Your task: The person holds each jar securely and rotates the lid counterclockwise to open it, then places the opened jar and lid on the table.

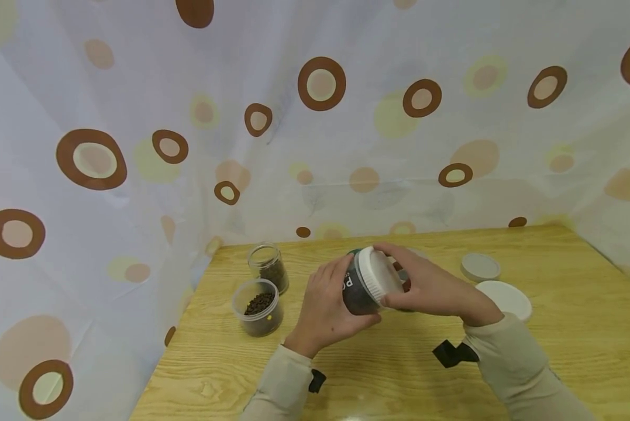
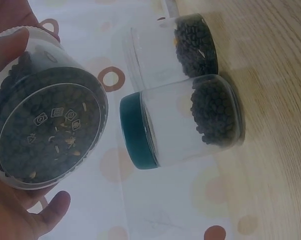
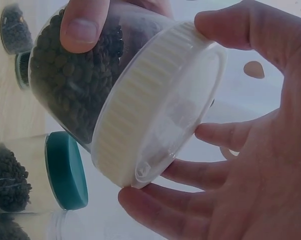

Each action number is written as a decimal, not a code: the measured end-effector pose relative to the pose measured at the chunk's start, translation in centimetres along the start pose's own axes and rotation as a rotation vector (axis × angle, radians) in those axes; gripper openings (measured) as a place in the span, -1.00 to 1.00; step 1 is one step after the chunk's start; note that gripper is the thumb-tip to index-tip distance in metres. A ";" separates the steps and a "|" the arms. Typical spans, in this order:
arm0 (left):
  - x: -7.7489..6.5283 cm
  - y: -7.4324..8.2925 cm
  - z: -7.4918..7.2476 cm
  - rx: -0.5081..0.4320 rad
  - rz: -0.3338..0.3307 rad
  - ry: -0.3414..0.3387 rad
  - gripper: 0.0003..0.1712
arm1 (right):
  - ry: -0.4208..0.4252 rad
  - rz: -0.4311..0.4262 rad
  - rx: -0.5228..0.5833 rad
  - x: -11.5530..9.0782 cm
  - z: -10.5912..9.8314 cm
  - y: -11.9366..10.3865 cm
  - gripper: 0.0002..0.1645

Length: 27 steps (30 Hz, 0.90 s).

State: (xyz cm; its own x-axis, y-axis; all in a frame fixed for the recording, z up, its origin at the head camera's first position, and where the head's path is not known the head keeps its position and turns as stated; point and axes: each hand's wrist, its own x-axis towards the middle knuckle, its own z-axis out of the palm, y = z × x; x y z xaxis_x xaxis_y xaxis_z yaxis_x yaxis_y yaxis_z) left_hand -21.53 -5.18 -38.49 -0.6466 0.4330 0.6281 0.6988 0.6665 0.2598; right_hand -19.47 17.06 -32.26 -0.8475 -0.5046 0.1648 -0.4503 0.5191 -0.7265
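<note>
My left hand (image 1: 322,310) grips the body of a clear jar (image 1: 358,295) of small dark pellets, raised and tilted over the table. White lettering shows on its side. My right hand (image 1: 436,286) holds the ribbed rim of its white screw lid (image 1: 382,273), thumb on one edge and fingertips on the other, as the right wrist view shows. In that view the lid (image 3: 135,107) sits on the jar's mouth. The left wrist view looks onto the jar's base (image 2: 48,130). Behind the hands stands a jar with a teal lid (image 2: 139,131), partly filled with dark pellets (image 2: 215,112).
On the left of the wooden table (image 1: 209,374) are an open tub (image 1: 262,324) and an open glass jar (image 1: 275,275), both with dark contents. A small pale lid (image 1: 480,266) and a larger white lid (image 1: 506,299) lie at right. Patterned cloth (image 1: 272,158) surrounds the table.
</note>
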 end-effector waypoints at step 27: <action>-5.8 -1.4 -3.4 -0.146 -0.391 -0.146 0.23 | 0.050 0.026 -0.038 -3.4 -1.6 1.4 0.00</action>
State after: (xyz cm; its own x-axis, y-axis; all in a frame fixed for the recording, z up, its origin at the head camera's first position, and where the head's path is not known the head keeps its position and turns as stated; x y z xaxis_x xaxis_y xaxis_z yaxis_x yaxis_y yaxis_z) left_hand -17.71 -10.67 -40.03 -0.9001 0.2537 0.3542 0.4221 0.7092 0.5647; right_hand -17.65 20.57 -32.75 -0.8717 -0.4560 0.1795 -0.4372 0.5581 -0.7053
